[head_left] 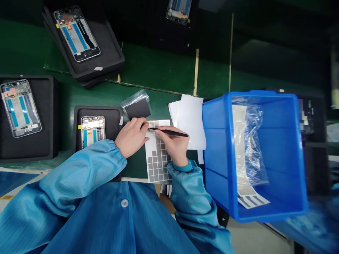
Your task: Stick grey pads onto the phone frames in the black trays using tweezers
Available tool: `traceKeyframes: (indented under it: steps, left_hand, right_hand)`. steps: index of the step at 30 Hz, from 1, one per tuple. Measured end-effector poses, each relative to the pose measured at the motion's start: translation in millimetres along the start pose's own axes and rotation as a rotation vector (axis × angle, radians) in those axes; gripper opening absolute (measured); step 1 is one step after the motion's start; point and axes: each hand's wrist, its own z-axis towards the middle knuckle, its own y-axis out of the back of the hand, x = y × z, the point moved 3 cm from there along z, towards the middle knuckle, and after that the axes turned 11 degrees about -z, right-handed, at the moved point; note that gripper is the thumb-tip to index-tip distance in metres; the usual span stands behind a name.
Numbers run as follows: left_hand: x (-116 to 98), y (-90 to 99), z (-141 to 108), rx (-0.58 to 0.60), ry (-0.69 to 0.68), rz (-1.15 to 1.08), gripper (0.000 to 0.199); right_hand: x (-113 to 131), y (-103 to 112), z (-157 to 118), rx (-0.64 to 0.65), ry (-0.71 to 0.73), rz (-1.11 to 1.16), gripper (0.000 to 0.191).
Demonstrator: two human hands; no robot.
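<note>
- Grey-squared white sticker sheet (158, 160) lies on the green surface (150, 67), just beside a black foam tray (113, 120) holding a phone frame (93, 131)
- Left hand (131, 137) curls over the sheet's top end, can't tell if it's actually gripping
- Right hand (172, 146) grasps slim black tweezers (172, 132), tip right by the left fingers (143, 123)
- Blue plastic bin (254, 155) sits just right of the hands

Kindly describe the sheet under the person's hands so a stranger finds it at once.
On the green workbench, find the blue plastic bin. Just left of it, under the person's right hand, lies a white sheet with rows of small grey squares, unlike the plain white sheets beside it.
</note>
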Motion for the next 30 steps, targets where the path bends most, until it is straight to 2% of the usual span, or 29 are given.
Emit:
traceKeyframes:
  steps: [3,6,9,12,15,21,26,30]
  left_hand:
    - [-2.4,10.6,-5.7,0.025,-0.007,-0.096,0.058]
    - [-6.4,36.5,-21.5,-0.007,-0.010,-0.266,0.067]
    - [-4.6,65.6,-40.2,-0.071,0.085,-0.465,0.044]
    - [3.9,81.4,-54.6,-0.098,0.201,-0.607,0.022]
    - [15.4,85.0,-66.3,-0.085,0.248,-0.701,0.009]
    - [44.4,91.7,-96.2,-0.170,0.363,-0.744,0.012]
    - [61.5,97.0,-112.9,-0.199,0.376,-0.770,0.010]
    - [72.8,97.6,-122.2,-0.224,0.370,-0.789,0.007]
  right_hand:
    - [6.3,10.6,-5.5,-0.069,-0.016,-0.023,0.015]
    - [17.5,17.0,-14.5,-0.079,-0.016,-0.019,0.015]
    - [34.7,12.3,-24.0,-0.013,0.012,0.037,0.013]
    - [53.6,-1.9,-31.5,0.060,0.046,0.101,0.011]
    - [67.9,-20.9,-36.3,0.127,0.055,0.154,0.012]
    - [81.8,-58.4,-40.3,0.192,-0.027,0.155,0.015]
    - [93.8,-84.4,-41.9,0.261,-0.021,0.142,0.014]
    - [96.8,-97.4,-41.7,0.255,0.014,0.108,0.011]
